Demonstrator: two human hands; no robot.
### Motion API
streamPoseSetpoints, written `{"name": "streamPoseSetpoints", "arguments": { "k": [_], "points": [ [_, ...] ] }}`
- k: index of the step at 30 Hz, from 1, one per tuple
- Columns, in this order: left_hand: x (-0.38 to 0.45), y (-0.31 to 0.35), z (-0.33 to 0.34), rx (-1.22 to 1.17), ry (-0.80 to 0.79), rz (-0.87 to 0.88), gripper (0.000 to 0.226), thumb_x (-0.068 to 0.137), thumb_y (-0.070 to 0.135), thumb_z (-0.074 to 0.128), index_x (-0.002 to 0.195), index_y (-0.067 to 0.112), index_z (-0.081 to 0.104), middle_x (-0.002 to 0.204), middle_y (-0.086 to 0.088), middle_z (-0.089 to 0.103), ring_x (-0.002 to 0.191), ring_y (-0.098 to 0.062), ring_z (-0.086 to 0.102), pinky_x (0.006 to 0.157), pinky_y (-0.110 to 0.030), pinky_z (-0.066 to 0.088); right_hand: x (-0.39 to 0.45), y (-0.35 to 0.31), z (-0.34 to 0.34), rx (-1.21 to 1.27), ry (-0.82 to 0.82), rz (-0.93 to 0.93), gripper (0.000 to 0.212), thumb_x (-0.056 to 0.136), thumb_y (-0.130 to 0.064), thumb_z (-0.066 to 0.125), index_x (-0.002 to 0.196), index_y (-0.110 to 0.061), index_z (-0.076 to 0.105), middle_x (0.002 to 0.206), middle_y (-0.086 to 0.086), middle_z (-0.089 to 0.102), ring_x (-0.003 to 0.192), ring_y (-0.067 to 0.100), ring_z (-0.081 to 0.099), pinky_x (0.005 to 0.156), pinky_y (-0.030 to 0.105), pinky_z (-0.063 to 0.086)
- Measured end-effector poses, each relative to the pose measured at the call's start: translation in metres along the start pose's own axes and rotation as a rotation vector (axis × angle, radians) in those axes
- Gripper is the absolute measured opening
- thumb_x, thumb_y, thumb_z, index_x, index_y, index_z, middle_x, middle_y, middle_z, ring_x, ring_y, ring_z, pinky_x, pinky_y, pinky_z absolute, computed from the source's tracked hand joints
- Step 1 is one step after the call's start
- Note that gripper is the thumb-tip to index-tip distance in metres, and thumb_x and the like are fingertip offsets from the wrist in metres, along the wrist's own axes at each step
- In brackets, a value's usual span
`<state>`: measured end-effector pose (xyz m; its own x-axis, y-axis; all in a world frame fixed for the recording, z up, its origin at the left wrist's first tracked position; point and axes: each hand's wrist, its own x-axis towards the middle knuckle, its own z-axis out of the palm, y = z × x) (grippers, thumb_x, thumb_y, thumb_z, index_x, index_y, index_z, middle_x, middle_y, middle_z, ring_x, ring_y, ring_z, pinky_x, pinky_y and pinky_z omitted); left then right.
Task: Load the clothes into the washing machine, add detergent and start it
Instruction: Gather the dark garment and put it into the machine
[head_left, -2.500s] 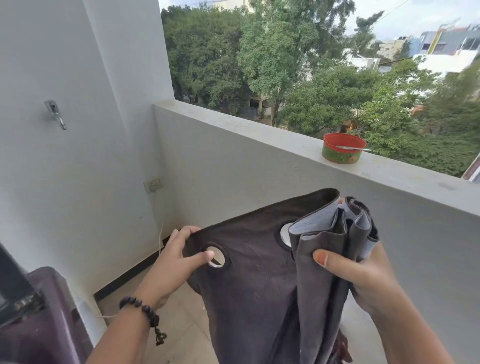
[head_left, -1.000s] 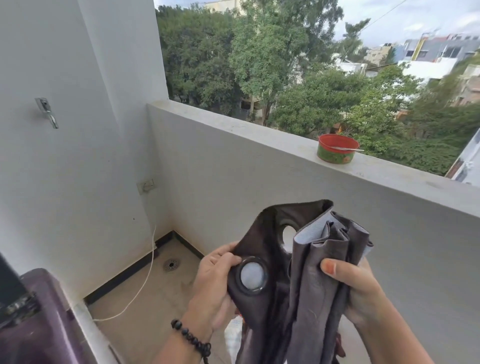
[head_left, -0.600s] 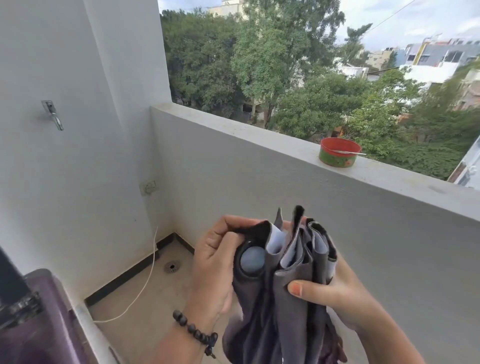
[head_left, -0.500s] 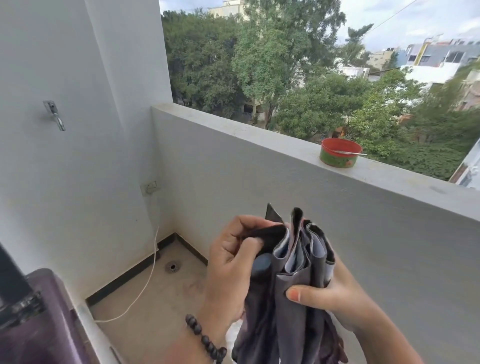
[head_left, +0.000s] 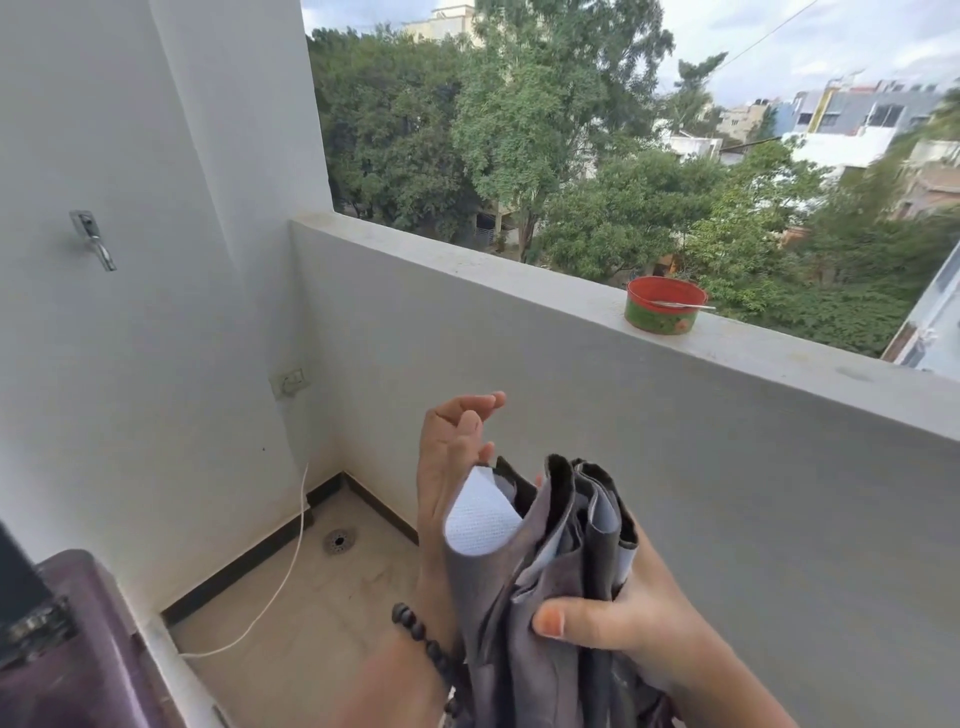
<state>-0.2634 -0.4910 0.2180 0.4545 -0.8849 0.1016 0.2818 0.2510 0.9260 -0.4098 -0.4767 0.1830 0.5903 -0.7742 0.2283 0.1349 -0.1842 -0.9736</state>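
Two hands meet at our gathered grey curtain (head_left: 545, 571). Our right hand (head_left: 618, 618) pinches its folds with thumb against fingers. Our left hand (head_left: 452, 467) rises beside it, fingers loosely spread.

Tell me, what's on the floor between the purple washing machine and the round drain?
In the head view, a white cord trails across bare floor tiles between the washing machine and the drain; nothing else lies there.
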Motion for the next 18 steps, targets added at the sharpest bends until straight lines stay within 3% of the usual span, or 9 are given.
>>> {"name": "streamPoseSetpoints", "arguments": {
  "k": [2,4,7,10,12,14,15,17,18],
  "points": [
    [-0.008,-0.001,0.001,0.007,0.014,0.063,0.005,0.088,0.024,0.047,0.087,0.020,0.049,0.092,0.009,0.065,0.086,0.006,0.061,0.069,-0.018,0.045,-0.001,-0.001,-0.002,0.037,-0.027,0.005,0.075,0.060,-0.015,0.083,0.126,-0.037,0.056,0.130,0.003,0.064,0.123,0.022,0.058,0.098,0.038,0.050],
    [-0.015,-0.003,0.003,0.018,0.032,0.111,0.015,0.100,0.011,0.045,0.087,0.019,0.047,0.094,0.004,0.061,0.075,0.009,0.061,0.068,-0.018,0.043,-0.001,-0.005,-0.003,0.045,-0.090,0.028,0.076,0.059,-0.013,0.081,0.124,-0.044,0.056,0.132,-0.004,0.062,0.124,0.016,0.058,0.094,0.026,0.049],
    [-0.023,0.000,0.008,0.087,0.047,0.196,0.021,0.102,0.000,0.038,0.092,0.016,0.047,0.103,-0.003,0.055,0.063,0.018,0.058,0.055,-0.003,0.042,-0.001,-0.003,-0.004,0.025,-0.087,0.039,0.081,0.057,-0.015,0.083,0.128,-0.041,0.054,0.133,-0.001,0.062,0.124,0.019,0.057,0.096,0.032,0.049],
    [-0.024,-0.008,0.005,0.185,0.061,0.278,0.014,0.098,0.009,0.054,0.099,0.021,0.049,0.123,-0.008,0.053,0.101,0.002,0.057,0.063,0.001,0.044,-0.002,-0.002,0.000,0.040,-0.075,0.035,0.078,0.058,-0.014,0.084,0.128,-0.031,0.055,0.128,0.007,0.064,0.121,0.026,0.059,0.097,0.040,0.049],
    [-0.019,-0.013,-0.001,0.311,0.032,0.299,0.016,0.094,0.026,0.058,0.101,0.035,0.047,0.128,0.005,0.052,0.115,-0.015,0.051,0.072,-0.009,0.050,-0.003,-0.005,0.004,0.046,-0.084,0.015,0.072,0.062,-0.010,0.082,0.127,-0.026,0.056,0.125,0.008,0.066,0.119,0.027,0.061,0.094,0.036,0.050],
    [-0.014,-0.019,-0.009,0.499,0.038,0.380,0.021,0.082,0.050,0.053,0.100,0.043,0.046,0.119,0.024,0.051,0.117,-0.003,0.050,0.090,-0.013,0.042,-0.003,-0.008,0.008,0.052,-0.095,-0.005,0.066,0.064,-0.006,0.082,0.123,-0.024,0.058,0.121,0.006,0.068,0.117,0.024,0.062,0.091,0.032,0.050],
    [-0.011,-0.023,-0.012,0.527,0.039,0.390,0.026,0.077,0.056,0.049,0.099,0.044,0.047,0.116,0.026,0.052,0.114,0.007,0.049,0.091,-0.010,0.038,-0.003,-0.010,0.010,0.046,-0.093,-0.010,0.064,0.063,-0.007,0.082,0.119,-0.027,0.060,0.118,0.003,0.069,0.114,0.020,0.064,0.089,0.028,0.050],
    [-0.003,-0.024,-0.013,0.403,-0.003,0.235,0.029,0.075,0.058,0.052,0.095,0.037,0.051,0.107,0.021,0.056,0.100,0.017,0.052,0.081,-0.006,0.038,-0.003,-0.011,0.011,0.017,-0.071,-0.030,0.060,0.061,-0.009,0.083,0.112,-0.033,0.061,0.112,-0.005,0.071,0.110,0.011,0.065,0.085,0.021,0.049],
    [0.001,-0.022,-0.012,0.292,-0.031,0.118,0.026,0.079,0.054,0.055,0.092,0.031,0.052,0.102,0.014,0.060,0.095,0.011,0.056,0.078,-0.010,0.041,-0.004,-0.011,0.011,0.009,-0.057,-0.040,0.059,0.060,-0.010,0.083,0.110,-0.034,0.062,0.111,-0.006,0.071,0.108,0.010,0.065,0.084,0.020,0.049]
  ]
}}
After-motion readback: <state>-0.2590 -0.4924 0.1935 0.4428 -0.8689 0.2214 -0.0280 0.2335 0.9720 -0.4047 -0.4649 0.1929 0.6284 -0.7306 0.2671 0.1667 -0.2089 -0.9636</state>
